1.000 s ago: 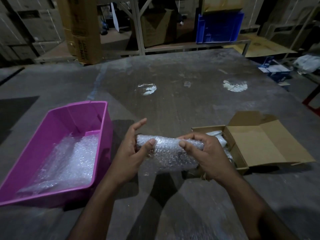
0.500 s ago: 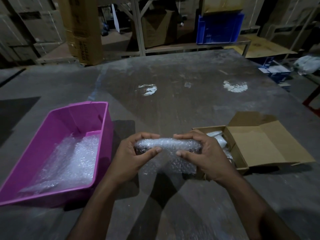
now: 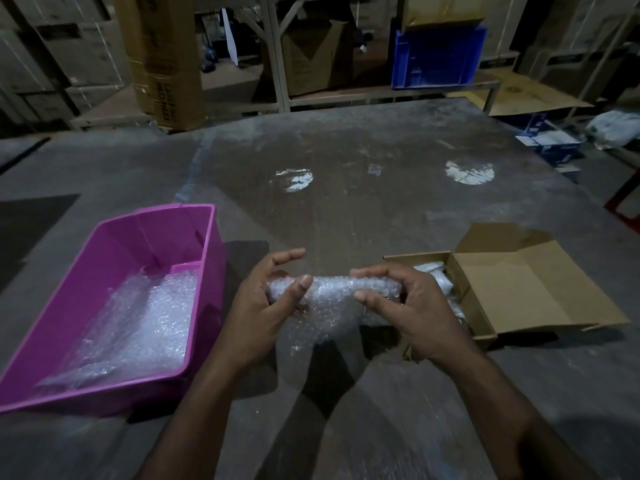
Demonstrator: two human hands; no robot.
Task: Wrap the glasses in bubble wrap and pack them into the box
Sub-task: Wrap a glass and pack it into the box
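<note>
both hands, left (image 3: 263, 306) and right (image 3: 412, 310), grasp a knobbly, cylindrical bubble-wrap roll (image 3: 339, 292).

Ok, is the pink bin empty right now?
No, the pink bin has loose bubble wrap lying across its bottom.

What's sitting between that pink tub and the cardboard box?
In the head view, the person's left hand and right hand hold a bubble-wrapped roll between the pink tub and the cardboard box.
</note>
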